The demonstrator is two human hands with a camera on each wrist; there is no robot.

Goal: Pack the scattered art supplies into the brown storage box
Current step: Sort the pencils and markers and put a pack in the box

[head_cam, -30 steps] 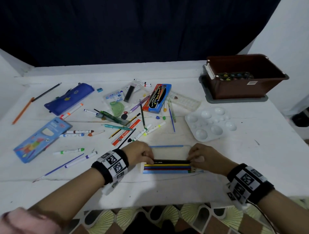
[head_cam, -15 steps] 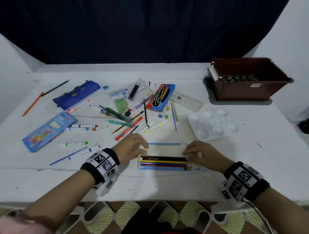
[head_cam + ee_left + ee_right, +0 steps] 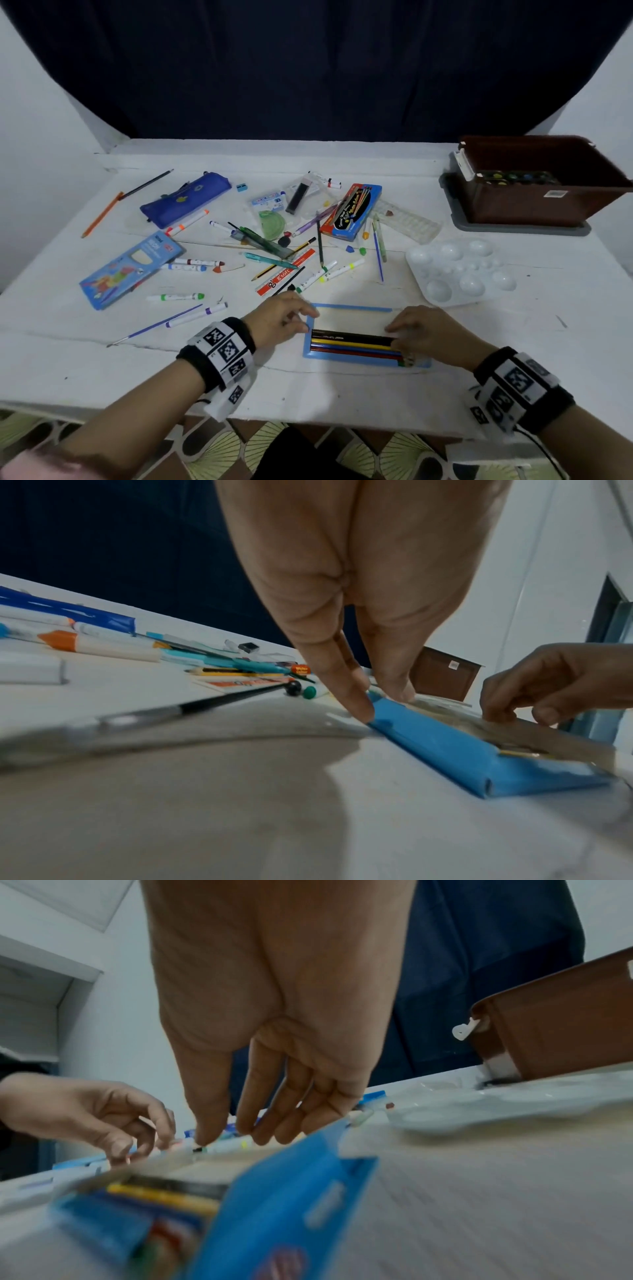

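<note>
Left hand (image 3: 281, 320): fingers straight, tips pressing the left edge of the blue-rimmed pencil pouch (image 3: 363, 356) on the worktop (image 3: 342, 387). Right hand (image 3: 424, 330): fingers loosely extended, tips touching its right end. Brown storage box (image 3: 534, 202): far right, well apart.

Bare tabletop (image 3: 342, 387) lies along the near edge and to the right of the white palette (image 3: 459, 270). That palette sits between the blue pencil pouch (image 3: 366, 356) and the brown storage box (image 3: 537, 192). Scattered markers (image 3: 329, 272) crowd the middle.
</note>
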